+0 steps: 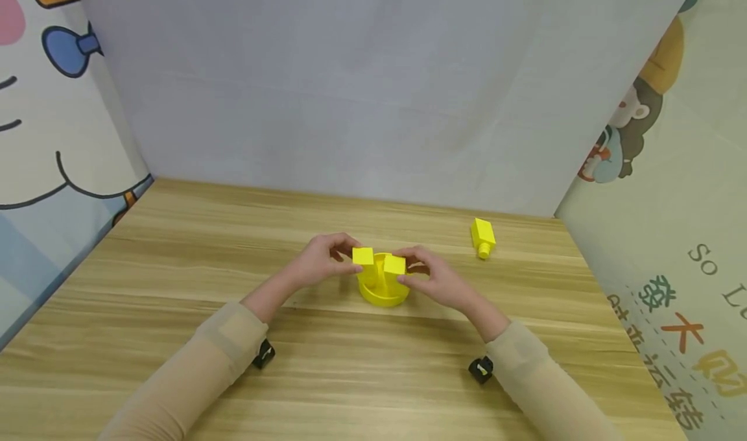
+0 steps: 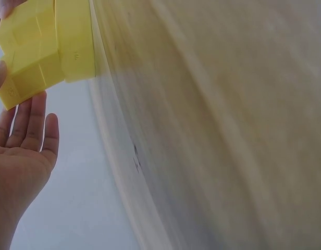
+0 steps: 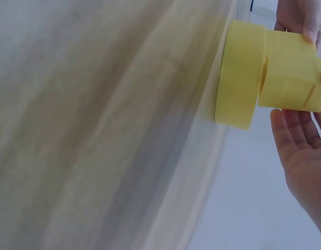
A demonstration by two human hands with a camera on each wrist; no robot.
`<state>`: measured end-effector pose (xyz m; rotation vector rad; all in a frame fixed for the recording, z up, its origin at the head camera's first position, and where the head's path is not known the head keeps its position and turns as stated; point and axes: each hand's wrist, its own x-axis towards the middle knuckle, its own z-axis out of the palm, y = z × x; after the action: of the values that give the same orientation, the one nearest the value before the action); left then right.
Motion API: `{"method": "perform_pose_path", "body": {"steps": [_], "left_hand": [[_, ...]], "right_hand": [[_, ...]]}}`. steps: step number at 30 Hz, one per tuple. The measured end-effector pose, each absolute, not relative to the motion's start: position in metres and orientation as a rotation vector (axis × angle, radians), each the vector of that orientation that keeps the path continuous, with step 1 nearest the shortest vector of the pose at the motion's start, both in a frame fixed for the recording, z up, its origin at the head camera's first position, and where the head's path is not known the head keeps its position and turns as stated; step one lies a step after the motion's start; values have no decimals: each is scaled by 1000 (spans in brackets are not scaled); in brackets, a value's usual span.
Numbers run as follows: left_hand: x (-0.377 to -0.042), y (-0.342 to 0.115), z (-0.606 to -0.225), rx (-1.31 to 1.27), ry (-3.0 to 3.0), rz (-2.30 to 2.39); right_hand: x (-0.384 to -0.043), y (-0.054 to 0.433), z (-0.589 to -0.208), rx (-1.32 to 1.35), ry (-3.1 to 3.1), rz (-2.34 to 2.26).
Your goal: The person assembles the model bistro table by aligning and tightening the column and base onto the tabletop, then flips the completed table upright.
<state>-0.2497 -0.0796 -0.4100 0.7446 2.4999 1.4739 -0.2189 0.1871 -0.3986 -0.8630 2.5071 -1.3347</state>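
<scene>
A round yellow dish (image 1: 382,300) with a raised rim sits on the table between the hands. Two yellow square-ended blocks stand upright in it, side by side. My left hand (image 1: 327,257) pinches the left block (image 1: 363,256) near its top, thumb on the near side and fingers behind. The right block (image 1: 394,264) is held the same way by my right hand (image 1: 434,275). In the left wrist view, the dish's smooth side wall (image 2: 76,44) shows below the blocks. Their lower ends are hidden inside the dish in the right wrist view.
A yellow square bottle (image 1: 483,233) with a round neck lies at the back right of the wooden table (image 1: 362,376). Behind stands a pale cloth backdrop (image 1: 362,91), with printed panels on both sides. Small black devices (image 1: 481,369) sit by both wrists.
</scene>
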Motion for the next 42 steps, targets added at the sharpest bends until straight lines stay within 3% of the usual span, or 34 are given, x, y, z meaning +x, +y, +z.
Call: {"method": "perform_pose_path", "body": {"steps": [12, 29, 42], "left_hand": [[-251, -79, -408, 735, 2496, 1466], [-250, -81, -407, 731, 2480, 1462], [-250, -81, -408, 714, 2492, 1457]], "right_hand": [[-214, 179, -400, -529, 2745, -1358], [-223, 184, -395, -906, 2257, -1487], [-227, 189, -403, -779, 2355, -1483]]}}
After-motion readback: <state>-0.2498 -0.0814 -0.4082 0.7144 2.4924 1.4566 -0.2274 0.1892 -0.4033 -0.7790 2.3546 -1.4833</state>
